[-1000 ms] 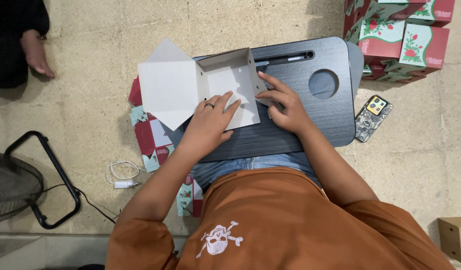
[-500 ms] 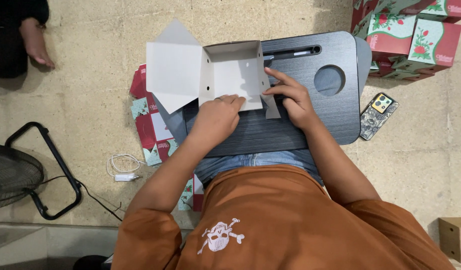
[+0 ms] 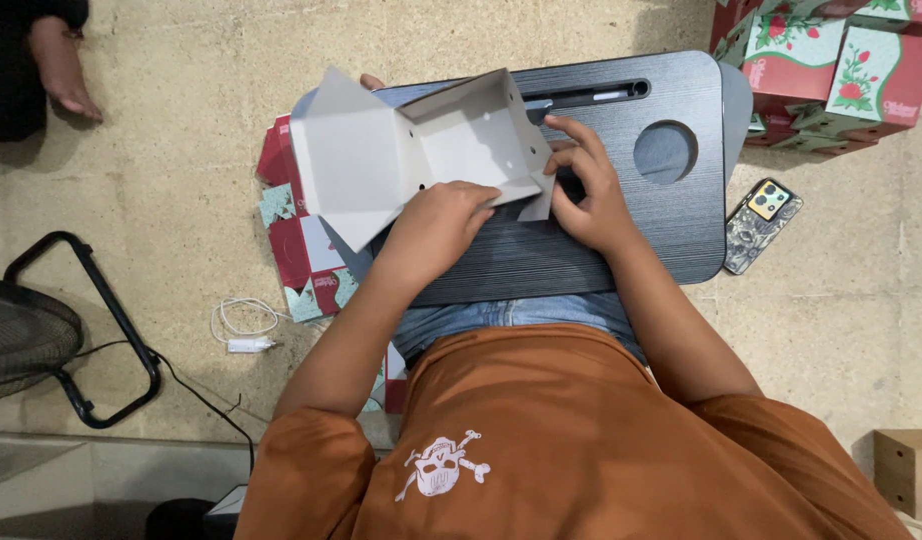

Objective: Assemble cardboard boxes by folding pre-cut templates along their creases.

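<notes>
Two hands work a grey cardboard box blank (image 3: pixel 421 150), partly folded, at the left half of a dark lap desk (image 3: pixel 621 240). The left hand (image 3: pixel 443 215) presses down on the blank's near edge, fingers curled over the card. The right hand (image 3: pixel 586 185) pinches a small flap at the blank's right side, close beside the left hand. One large panel overhangs the desk's left edge. Flat printed cartons (image 3: pixel 299 250) lie on the floor under that edge. A phone (image 3: pixel 763 225) lies just off the desk's right edge, with folded red floral boxes (image 3: pixel 831 65) beyond the far right corner.
</notes>
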